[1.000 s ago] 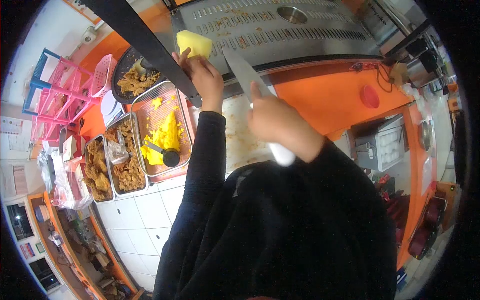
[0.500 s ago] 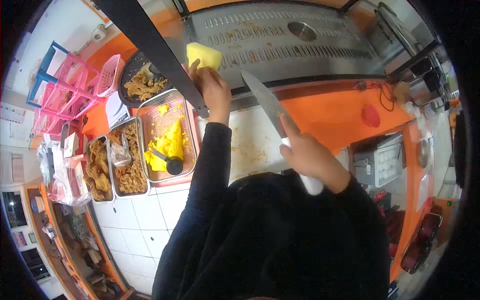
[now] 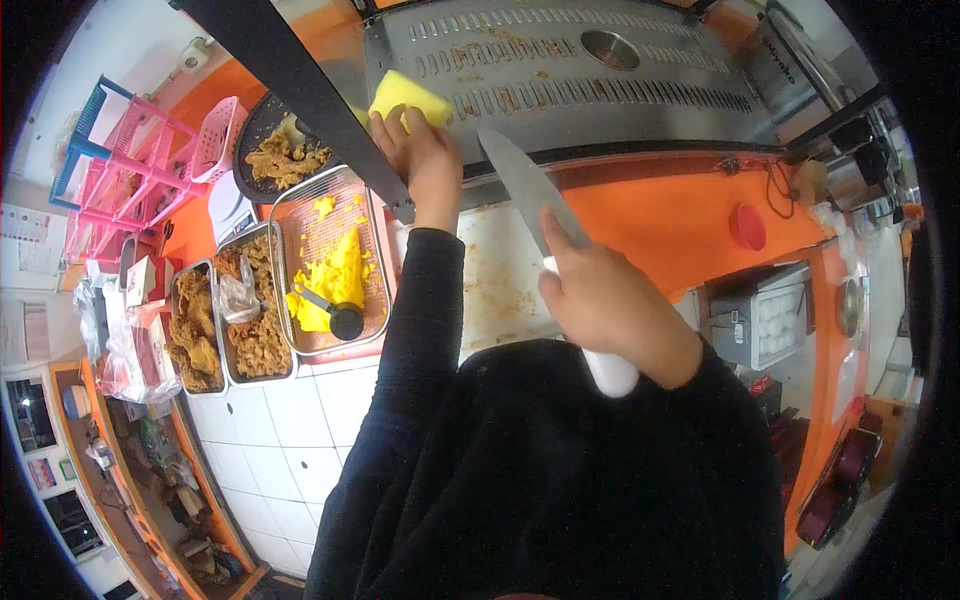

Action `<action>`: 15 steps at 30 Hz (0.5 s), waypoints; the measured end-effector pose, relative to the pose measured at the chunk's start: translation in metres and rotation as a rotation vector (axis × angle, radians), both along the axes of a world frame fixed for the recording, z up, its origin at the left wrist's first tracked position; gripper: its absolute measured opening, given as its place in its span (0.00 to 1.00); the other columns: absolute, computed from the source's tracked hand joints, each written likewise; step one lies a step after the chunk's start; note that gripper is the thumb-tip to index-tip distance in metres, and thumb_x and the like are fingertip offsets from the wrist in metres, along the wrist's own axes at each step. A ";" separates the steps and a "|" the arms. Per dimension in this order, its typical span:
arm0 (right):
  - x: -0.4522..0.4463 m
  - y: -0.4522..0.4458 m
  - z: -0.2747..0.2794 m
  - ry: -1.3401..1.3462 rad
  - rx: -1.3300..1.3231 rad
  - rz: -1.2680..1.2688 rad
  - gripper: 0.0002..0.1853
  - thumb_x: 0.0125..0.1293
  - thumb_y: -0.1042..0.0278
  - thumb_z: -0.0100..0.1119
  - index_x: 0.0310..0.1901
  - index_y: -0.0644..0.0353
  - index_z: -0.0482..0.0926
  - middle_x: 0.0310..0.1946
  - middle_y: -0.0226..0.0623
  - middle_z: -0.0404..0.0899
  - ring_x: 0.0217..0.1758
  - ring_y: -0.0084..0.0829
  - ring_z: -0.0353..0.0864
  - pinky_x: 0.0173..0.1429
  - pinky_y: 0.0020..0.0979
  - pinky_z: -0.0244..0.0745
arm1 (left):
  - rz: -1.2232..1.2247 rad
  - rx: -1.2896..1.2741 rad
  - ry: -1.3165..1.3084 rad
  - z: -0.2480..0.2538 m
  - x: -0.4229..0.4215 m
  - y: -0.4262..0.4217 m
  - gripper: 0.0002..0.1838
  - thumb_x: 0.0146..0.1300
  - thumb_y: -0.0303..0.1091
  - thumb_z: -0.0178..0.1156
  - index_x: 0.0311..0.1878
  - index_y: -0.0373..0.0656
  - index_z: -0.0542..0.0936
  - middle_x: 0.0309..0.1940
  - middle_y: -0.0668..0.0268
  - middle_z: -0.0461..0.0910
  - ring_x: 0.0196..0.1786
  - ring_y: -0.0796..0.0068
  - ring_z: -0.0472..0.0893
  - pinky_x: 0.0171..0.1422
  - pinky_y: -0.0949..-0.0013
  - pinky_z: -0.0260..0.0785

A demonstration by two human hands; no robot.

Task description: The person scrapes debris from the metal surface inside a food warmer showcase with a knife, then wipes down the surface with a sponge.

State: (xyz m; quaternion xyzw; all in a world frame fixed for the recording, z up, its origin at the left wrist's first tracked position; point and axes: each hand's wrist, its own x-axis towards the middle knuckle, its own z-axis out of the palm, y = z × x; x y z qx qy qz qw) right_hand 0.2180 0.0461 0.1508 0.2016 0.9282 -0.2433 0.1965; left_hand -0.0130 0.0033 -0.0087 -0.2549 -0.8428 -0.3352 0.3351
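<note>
Brushed-looking grey metal, stained and cut with slots, forms the slotted panel (image 3: 560,85), while a smooth metal blade meets a glossy white plastic-looking handle on the knife (image 3: 540,200). Matt yellow, soft-looking foam marks the sponge (image 3: 410,98). Rough, craggy brown crust covers the fried food (image 3: 262,348) inside shiny metal walls of the tray (image 3: 294,368). Pink plastic shapes the openwork basket (image 3: 217,140); matt black cloth makes the sleeve (image 3: 415,310).

The yellow block (image 3: 410,95) (sponge-like, straight-edged) sits tilted in the left hand (image 3: 425,165); the white-handled knife (image 3: 528,188), broad blade slanting up-left, is gripped in the right hand (image 3: 612,305).
</note>
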 end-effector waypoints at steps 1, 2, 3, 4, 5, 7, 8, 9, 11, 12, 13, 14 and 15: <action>0.002 -0.003 0.001 -0.004 0.008 0.008 0.37 0.66 0.61 0.47 0.71 0.74 0.50 0.35 0.60 0.80 0.41 0.55 0.82 0.48 0.50 0.77 | 0.002 0.008 0.006 0.001 0.002 -0.001 0.17 0.54 0.29 0.56 0.48 0.35 0.72 0.56 0.48 0.70 0.69 0.38 0.59 0.71 0.43 0.50; 0.004 -0.006 0.001 -0.010 0.014 0.015 0.36 0.66 0.62 0.47 0.70 0.75 0.50 0.35 0.59 0.81 0.41 0.56 0.82 0.48 0.50 0.77 | 0.001 0.013 0.010 0.001 0.004 -0.002 0.16 0.54 0.28 0.56 0.47 0.35 0.72 0.56 0.48 0.70 0.68 0.38 0.59 0.71 0.43 0.51; 0.004 -0.006 -0.002 0.012 0.038 0.005 0.36 0.66 0.62 0.47 0.70 0.75 0.51 0.35 0.59 0.81 0.41 0.56 0.82 0.49 0.50 0.77 | -0.002 0.016 0.003 -0.002 0.002 -0.002 0.16 0.54 0.28 0.56 0.47 0.36 0.72 0.56 0.48 0.70 0.68 0.38 0.60 0.71 0.43 0.51; 0.003 -0.007 -0.006 0.036 0.063 -0.006 0.36 0.66 0.62 0.47 0.70 0.75 0.52 0.34 0.59 0.81 0.41 0.56 0.82 0.49 0.50 0.77 | -0.005 0.020 -0.001 -0.007 -0.002 -0.001 0.15 0.54 0.28 0.56 0.46 0.36 0.71 0.56 0.48 0.70 0.68 0.38 0.60 0.71 0.43 0.51; 0.003 -0.007 -0.008 0.061 0.087 -0.015 0.36 0.66 0.62 0.47 0.69 0.76 0.52 0.34 0.59 0.81 0.41 0.56 0.82 0.49 0.50 0.77 | -0.007 0.023 -0.004 -0.011 -0.005 0.000 0.15 0.54 0.28 0.56 0.46 0.37 0.71 0.56 0.49 0.70 0.68 0.38 0.60 0.71 0.43 0.51; 0.000 -0.004 -0.009 0.082 0.034 -0.052 0.34 0.65 0.63 0.48 0.69 0.73 0.55 0.32 0.62 0.79 0.39 0.58 0.81 0.48 0.50 0.75 | 0.002 0.019 0.015 -0.003 -0.002 -0.002 0.15 0.54 0.28 0.56 0.45 0.38 0.71 0.56 0.49 0.70 0.68 0.38 0.60 0.71 0.44 0.50; 0.000 -0.003 -0.010 0.090 0.007 -0.072 0.33 0.64 0.63 0.48 0.69 0.71 0.57 0.31 0.63 0.79 0.38 0.58 0.81 0.47 0.50 0.74 | 0.006 0.015 0.022 -0.001 0.001 -0.003 0.14 0.54 0.28 0.56 0.45 0.38 0.70 0.55 0.49 0.70 0.68 0.38 0.60 0.71 0.44 0.50; 0.001 -0.004 -0.008 0.080 0.000 -0.067 0.33 0.64 0.63 0.48 0.69 0.72 0.57 0.32 0.63 0.79 0.38 0.58 0.81 0.48 0.51 0.74 | 0.006 0.011 0.023 -0.004 0.000 -0.003 0.16 0.55 0.30 0.57 0.47 0.39 0.70 0.56 0.49 0.69 0.68 0.37 0.59 0.70 0.43 0.50; 0.002 -0.003 -0.002 0.065 -0.008 -0.055 0.33 0.65 0.63 0.48 0.69 0.72 0.57 0.33 0.63 0.79 0.38 0.58 0.81 0.48 0.51 0.74 | 0.009 0.009 0.029 -0.011 -0.006 -0.002 0.19 0.56 0.35 0.58 0.50 0.40 0.70 0.58 0.49 0.67 0.68 0.35 0.57 0.69 0.41 0.50; 0.002 -0.003 -0.001 0.051 -0.003 -0.043 0.34 0.65 0.63 0.48 0.69 0.74 0.55 0.34 0.62 0.79 0.39 0.58 0.81 0.48 0.50 0.75 | 0.013 0.008 0.033 -0.012 -0.006 -0.002 0.19 0.56 0.35 0.58 0.50 0.40 0.70 0.58 0.50 0.67 0.68 0.35 0.57 0.69 0.41 0.50; 0.000 -0.002 -0.001 0.039 0.002 -0.031 0.35 0.65 0.63 0.47 0.69 0.76 0.54 0.35 0.61 0.80 0.41 0.57 0.82 0.49 0.50 0.76 | 0.016 0.007 0.039 -0.012 -0.006 -0.001 0.19 0.56 0.35 0.58 0.51 0.40 0.70 0.58 0.50 0.67 0.68 0.35 0.57 0.69 0.41 0.51; -0.003 -0.003 -0.001 0.027 0.006 -0.019 0.36 0.65 0.62 0.47 0.69 0.78 0.52 0.36 0.60 0.81 0.42 0.56 0.82 0.49 0.49 0.77 | 0.019 0.004 0.045 -0.013 -0.007 -0.002 0.19 0.57 0.35 0.58 0.51 0.40 0.70 0.59 0.50 0.68 0.69 0.35 0.57 0.69 0.40 0.51; -0.005 -0.003 -0.002 0.022 -0.001 -0.020 0.36 0.64 0.63 0.47 0.69 0.78 0.52 0.37 0.60 0.81 0.43 0.56 0.82 0.49 0.49 0.77 | 0.024 0.005 0.041 -0.012 -0.006 -0.002 0.19 0.57 0.35 0.58 0.51 0.40 0.70 0.59 0.50 0.68 0.69 0.36 0.57 0.69 0.41 0.51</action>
